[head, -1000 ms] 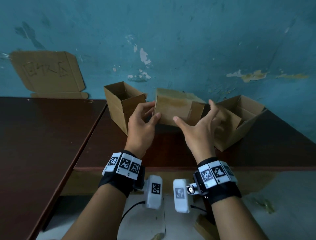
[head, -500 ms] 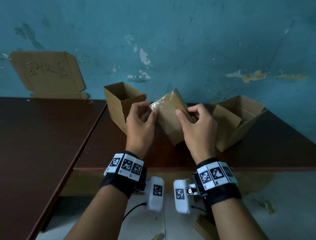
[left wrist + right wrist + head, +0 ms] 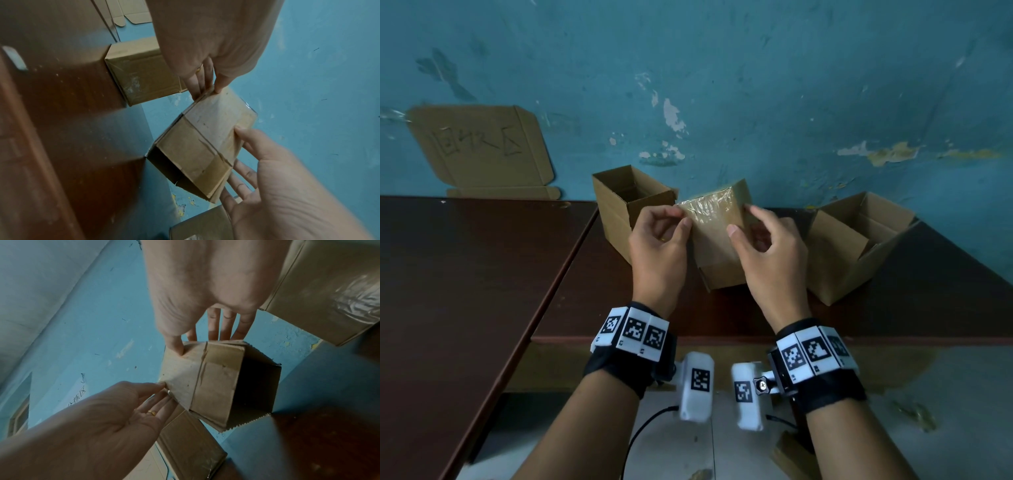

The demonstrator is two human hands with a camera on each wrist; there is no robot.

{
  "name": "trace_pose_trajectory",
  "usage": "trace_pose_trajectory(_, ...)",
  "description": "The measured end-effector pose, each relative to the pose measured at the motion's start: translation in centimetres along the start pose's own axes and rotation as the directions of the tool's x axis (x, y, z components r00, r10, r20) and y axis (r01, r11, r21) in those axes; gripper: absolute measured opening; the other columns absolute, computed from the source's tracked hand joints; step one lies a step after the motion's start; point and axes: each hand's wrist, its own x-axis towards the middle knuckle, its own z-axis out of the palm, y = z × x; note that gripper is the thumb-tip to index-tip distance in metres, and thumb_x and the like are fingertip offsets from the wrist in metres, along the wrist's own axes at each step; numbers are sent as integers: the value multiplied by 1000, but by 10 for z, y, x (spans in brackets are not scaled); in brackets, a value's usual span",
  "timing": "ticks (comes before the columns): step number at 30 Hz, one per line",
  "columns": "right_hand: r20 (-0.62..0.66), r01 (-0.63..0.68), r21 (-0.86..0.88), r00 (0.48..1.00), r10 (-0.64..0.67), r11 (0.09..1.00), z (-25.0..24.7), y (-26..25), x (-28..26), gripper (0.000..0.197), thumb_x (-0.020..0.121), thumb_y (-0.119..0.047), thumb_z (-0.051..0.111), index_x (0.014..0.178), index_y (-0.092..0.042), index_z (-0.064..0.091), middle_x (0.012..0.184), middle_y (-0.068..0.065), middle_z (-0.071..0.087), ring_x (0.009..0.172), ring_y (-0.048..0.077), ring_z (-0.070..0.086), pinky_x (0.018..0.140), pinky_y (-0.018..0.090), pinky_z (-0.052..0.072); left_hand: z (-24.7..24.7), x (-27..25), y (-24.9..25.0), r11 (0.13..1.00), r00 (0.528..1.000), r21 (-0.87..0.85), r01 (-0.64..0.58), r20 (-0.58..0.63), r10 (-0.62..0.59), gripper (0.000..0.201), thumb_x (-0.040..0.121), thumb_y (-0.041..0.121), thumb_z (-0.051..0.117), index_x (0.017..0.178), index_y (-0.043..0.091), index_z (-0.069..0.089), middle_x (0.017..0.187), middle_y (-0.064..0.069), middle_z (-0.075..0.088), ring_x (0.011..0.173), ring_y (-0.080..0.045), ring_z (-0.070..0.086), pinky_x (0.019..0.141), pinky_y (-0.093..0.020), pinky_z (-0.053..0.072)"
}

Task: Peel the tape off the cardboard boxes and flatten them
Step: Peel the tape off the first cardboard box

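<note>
A small cardboard box (image 3: 717,250) is held up over the brown table (image 3: 893,308), open end down and taped end up. Clear wrinkled tape (image 3: 707,209) covers its upper part, also plain in the left wrist view as the tape (image 3: 222,113). My left hand (image 3: 678,222) pinches the box's taped upper left corner between thumb and fingers, as the right wrist view shows for the left hand (image 3: 162,386). My right hand (image 3: 755,226) grips the right side of the box (image 3: 216,386), thumb (image 3: 176,347) on the front face, fingers behind.
Two open cardboard boxes stand on the table at the blue wall: one (image 3: 619,202) just left of my hands, a wider one (image 3: 859,246) to the right. A flattened cardboard sheet (image 3: 479,150) leans on the wall at far left, behind a second table (image 3: 465,274).
The box has been turned from lying sideways to taped end up and brought closer. Both hands have shifted to its upper corners.
</note>
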Motion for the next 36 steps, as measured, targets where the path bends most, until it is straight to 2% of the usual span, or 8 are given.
trace_pose_trajectory(7, 7, 20, 31, 1000, -21, 999, 1, -2, 0, 43, 98, -33, 78, 138, -20, 69, 132, -3, 65, 121, 3, 58, 101, 10, 45, 2, -1, 2, 999, 999, -35, 22, 25, -22, 32, 91, 6, 82, 113, 9, 59, 113, -8, 71, 104, -13, 76, 90, -29, 62)
trace_pose_trajectory(11, 60, 38, 71, 997, -42, 997, 2, -2, -1, 40, 99, -28, 78, 138, -24, 71, 134, -8, 72, 125, 4, 65, 106, 29, 55, 0, -6, 6, 982, 997, 183, -36, 68, 24, 47, 90, 25, 86, 131, 21, 62, 126, 8, 68, 101, 6, 71, 80, -15, 59)
trace_pose_trajectory(17, 151, 103, 46, 983, -109, 994, 6, 1, -3, 42, 100, -20, 76, 142, -20, 71, 147, 1, 67, 141, 12, 58, 118, 43, 50, -3, -7, 9, 917, 993, 384, -106, 87, 78, 24, 91, 40, 83, 103, 23, 71, 91, 12, 75, 84, 4, 70, 70, -14, 54)
trace_pose_trajectory(20, 175, 113, 33, 978, -118, 993, 6, 0, -3, 42, 100, -17, 75, 142, -20, 71, 149, 1, 66, 143, 10, 56, 120, 38, 48, -3, -8, 8, 875, 992, 467, -125, 71, 104, 26, 89, 43, 83, 92, 21, 69, 84, 11, 74, 80, 0, 70, 66, -17, 54)
trace_pose_trajectory(23, 214, 129, -12, 969, -124, 992, 5, -1, -3, 41, 101, -18, 75, 142, -21, 71, 150, -1, 65, 143, 6, 54, 119, 21, 42, -3, -7, 6, 839, 993, 531, -119, 67, 98, 27, 86, 47, 80, 85, 23, 67, 81, 10, 74, 81, -4, 71, 70, -32, 61)
trace_pose_trajectory(27, 234, 149, -44, 963, -135, 988, 7, 0, -3, 40, 102, -19, 75, 142, -21, 71, 150, -1, 65, 143, 6, 54, 117, 13, 36, -5, -7, 5, 828, 991, 546, -131, 88, 99, 26, 85, 45, 76, 104, 27, 76, 95, 13, 77, 92, 0, 72, 84, -34, 63)
trace_pose_trajectory(32, 251, 163, -42, 957, -148, 986, 7, 1, -3, 39, 101, -18, 76, 140, -20, 71, 149, -1, 66, 146, 10, 53, 123, 29, 42, -3, -8, 5, 821, 996, 563, -93, 58, 74, 23, 85, 36, 76, 105, 27, 79, 94, 13, 76, 90, 1, 71, 85, -32, 61)
trace_pose_trajectory(36, 262, 164, -50, 954, -145, 985, 7, 0, -5, 40, 101, -16, 75, 141, -19, 71, 150, 0, 65, 147, 11, 52, 123, 26, 41, -2, -10, 3, 823, 996, 560, -90, 47, 77, 16, 87, 30, 74, 102, 26, 78, 92, 13, 76, 89, 2, 71, 83, -34, 62)
